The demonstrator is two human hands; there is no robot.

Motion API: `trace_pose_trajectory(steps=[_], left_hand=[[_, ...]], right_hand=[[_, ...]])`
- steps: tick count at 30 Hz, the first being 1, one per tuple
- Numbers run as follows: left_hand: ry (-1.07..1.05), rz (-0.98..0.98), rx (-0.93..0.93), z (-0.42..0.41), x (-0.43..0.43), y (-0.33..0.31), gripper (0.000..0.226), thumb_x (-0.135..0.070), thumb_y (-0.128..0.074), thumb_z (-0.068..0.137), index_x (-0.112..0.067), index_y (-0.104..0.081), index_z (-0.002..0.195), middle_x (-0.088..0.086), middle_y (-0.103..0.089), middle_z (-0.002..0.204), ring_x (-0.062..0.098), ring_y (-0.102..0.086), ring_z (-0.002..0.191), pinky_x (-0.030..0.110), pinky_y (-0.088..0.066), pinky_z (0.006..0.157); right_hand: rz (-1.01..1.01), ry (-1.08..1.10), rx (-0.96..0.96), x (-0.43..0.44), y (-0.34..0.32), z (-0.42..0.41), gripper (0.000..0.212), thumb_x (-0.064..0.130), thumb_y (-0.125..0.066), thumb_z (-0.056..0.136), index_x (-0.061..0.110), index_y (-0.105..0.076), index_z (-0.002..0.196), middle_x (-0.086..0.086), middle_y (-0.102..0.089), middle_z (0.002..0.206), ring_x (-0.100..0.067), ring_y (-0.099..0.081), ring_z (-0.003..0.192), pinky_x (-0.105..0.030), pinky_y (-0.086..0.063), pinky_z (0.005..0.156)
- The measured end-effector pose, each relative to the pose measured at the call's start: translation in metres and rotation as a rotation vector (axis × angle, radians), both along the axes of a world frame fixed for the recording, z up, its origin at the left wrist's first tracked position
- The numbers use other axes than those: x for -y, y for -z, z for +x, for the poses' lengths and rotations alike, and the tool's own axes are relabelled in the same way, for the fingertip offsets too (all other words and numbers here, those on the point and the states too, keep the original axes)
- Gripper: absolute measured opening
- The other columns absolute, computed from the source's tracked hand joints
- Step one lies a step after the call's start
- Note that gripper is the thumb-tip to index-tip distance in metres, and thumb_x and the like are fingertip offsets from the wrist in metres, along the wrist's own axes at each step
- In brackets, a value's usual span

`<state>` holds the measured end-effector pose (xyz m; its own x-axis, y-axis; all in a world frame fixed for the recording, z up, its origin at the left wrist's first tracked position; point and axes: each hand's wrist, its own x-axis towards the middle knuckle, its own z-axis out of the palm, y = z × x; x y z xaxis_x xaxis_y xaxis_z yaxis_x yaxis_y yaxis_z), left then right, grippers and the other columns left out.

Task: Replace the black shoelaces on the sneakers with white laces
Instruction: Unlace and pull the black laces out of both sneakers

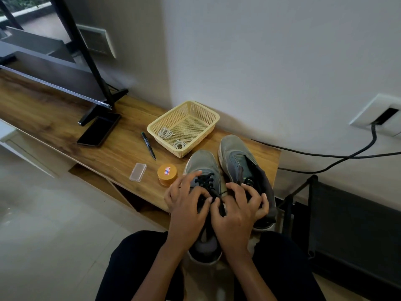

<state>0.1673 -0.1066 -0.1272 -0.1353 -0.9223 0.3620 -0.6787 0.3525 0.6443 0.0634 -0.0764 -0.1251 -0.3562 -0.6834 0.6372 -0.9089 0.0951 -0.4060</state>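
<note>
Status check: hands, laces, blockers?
Left hand and right hand both pinching black lace on laced sneaker. White laces coiled in basket, untouched. Nothing in the way.

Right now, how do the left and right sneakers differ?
1. The left sneaker has a black lace threaded. The right sneaker shows bare eyelets and a loose tongue.
2. The left sneaker sits nearer, heel past the bench edge. The right sneaker lies farther back.
3. The left hand and right hand pinch the left sneaker's lace. Only outer fingers touch the right sneaker.

Shared: both are grey, toes toward the wall.
</note>
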Motion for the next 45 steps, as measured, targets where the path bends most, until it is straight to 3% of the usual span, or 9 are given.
trace_pose_trajectory(steps=[8, 13, 15, 17, 20, 26, 29, 32, 45], left_hand=[[-0.088, -0.037, -0.28, -0.002, -0.007, -0.003, 0.008, -0.025, -0.04, 0.082, -0.019, -0.044, 0.084, -0.001, -0.051, 0.12, 0.015, -0.044, 0.115, 0.029, -0.034, 0.091], [-0.525, 0.22, -0.676, 0.032, 0.008, -0.003, 0.01, -0.025, -0.042, 0.091, -0.02, -0.046, 0.099, 0.016, -0.051, 0.115, 0.021, -0.05, 0.101, 0.037, -0.044, 0.081], [-0.676, 0.405, -0.619, 0.043, 0.013, -0.002, 0.029, -0.022, -0.054, 0.09, -0.018, -0.048, 0.118, 0.012, -0.046, 0.13, 0.028, -0.043, 0.12, 0.046, -0.04, 0.099], [-0.656, 0.369, -0.477, 0.043, 0.007, -0.006, 0.044, -0.029, -0.06, 0.086, -0.021, -0.047, 0.127, 0.005, -0.042, 0.138, 0.028, -0.032, 0.132, 0.045, -0.025, 0.109], [-0.367, 0.17, -0.309, 0.032, -0.008, -0.013, 0.03, -0.053, -0.048, 0.077, -0.034, -0.055, 0.099, -0.004, -0.049, 0.124, 0.023, -0.036, 0.127, 0.047, -0.026, 0.106], [-0.216, -0.046, 0.014, 0.02, -0.013, -0.002, 0.025, -0.049, -0.055, 0.069, -0.025, -0.061, 0.077, -0.007, -0.05, 0.124, 0.019, -0.031, 0.127, 0.038, -0.016, 0.101], [-0.264, -0.069, 0.025, 0.021, -0.009, -0.001, 0.023, -0.047, -0.056, 0.069, -0.024, -0.06, 0.072, -0.004, -0.055, 0.124, 0.022, -0.033, 0.128, 0.052, -0.026, 0.1], [-0.285, -0.13, 0.029, 0.019, -0.009, -0.003, 0.02, -0.042, -0.057, 0.07, -0.023, -0.058, 0.066, -0.005, -0.06, 0.121, 0.02, -0.037, 0.129, 0.048, -0.022, 0.102], [-0.336, -0.148, -0.021, 0.017, -0.009, -0.002, 0.017, -0.037, -0.057, 0.072, -0.022, -0.056, 0.063, -0.008, -0.064, 0.116, 0.016, -0.04, 0.127, 0.052, -0.024, 0.102]], right_hand=[[-0.007, -0.006, -0.001, 0.001, 0.0, 0.002, 0.017, 0.021, -0.056, 0.076, 0.014, -0.061, 0.062, 0.002, -0.066, 0.099, -0.022, -0.046, 0.109, -0.052, -0.021, 0.104], [0.007, 0.008, 0.007, 0.0, -0.001, 0.0, 0.018, 0.024, -0.056, 0.075, 0.014, -0.062, 0.062, 0.0, -0.066, 0.098, -0.024, -0.046, 0.107, -0.053, -0.021, 0.103], [0.037, 0.011, 0.021, -0.002, -0.003, 0.002, 0.017, 0.027, -0.055, 0.074, 0.015, -0.062, 0.064, -0.001, -0.065, 0.1, -0.025, -0.046, 0.108, -0.053, -0.021, 0.103], [0.085, 0.008, 0.041, -0.003, -0.007, 0.002, 0.018, 0.032, -0.055, 0.072, 0.017, -0.064, 0.072, -0.003, -0.061, 0.107, -0.026, -0.045, 0.109, -0.052, -0.02, 0.103], [0.169, -0.079, 0.035, 0.003, -0.02, -0.002, 0.027, 0.034, -0.058, 0.068, 0.021, -0.064, 0.091, -0.005, -0.053, 0.119, -0.028, -0.041, 0.114, -0.052, -0.018, 0.104], [0.452, -0.362, -0.111, 0.027, -0.023, -0.006, 0.02, 0.029, -0.076, 0.063, 0.025, -0.068, 0.081, -0.001, -0.057, 0.119, -0.026, -0.03, 0.119, -0.058, -0.017, 0.103], [0.383, -0.389, -0.055, 0.027, -0.02, -0.003, 0.013, 0.029, -0.077, 0.065, 0.025, -0.067, 0.072, 0.001, -0.058, 0.118, -0.025, -0.034, 0.117, -0.054, -0.02, 0.103], [0.249, -0.377, 0.023, 0.024, -0.018, -0.003, 0.009, 0.035, -0.068, 0.069, 0.026, -0.069, 0.068, 0.002, -0.06, 0.117, -0.022, -0.038, 0.113, -0.041, -0.021, 0.097], [0.096, -0.054, 0.34, 0.022, -0.02, -0.019, 0.01, 0.026, -0.066, 0.069, 0.018, -0.071, 0.07, 0.005, -0.063, 0.098, -0.023, -0.044, 0.099, -0.049, -0.035, 0.084]])
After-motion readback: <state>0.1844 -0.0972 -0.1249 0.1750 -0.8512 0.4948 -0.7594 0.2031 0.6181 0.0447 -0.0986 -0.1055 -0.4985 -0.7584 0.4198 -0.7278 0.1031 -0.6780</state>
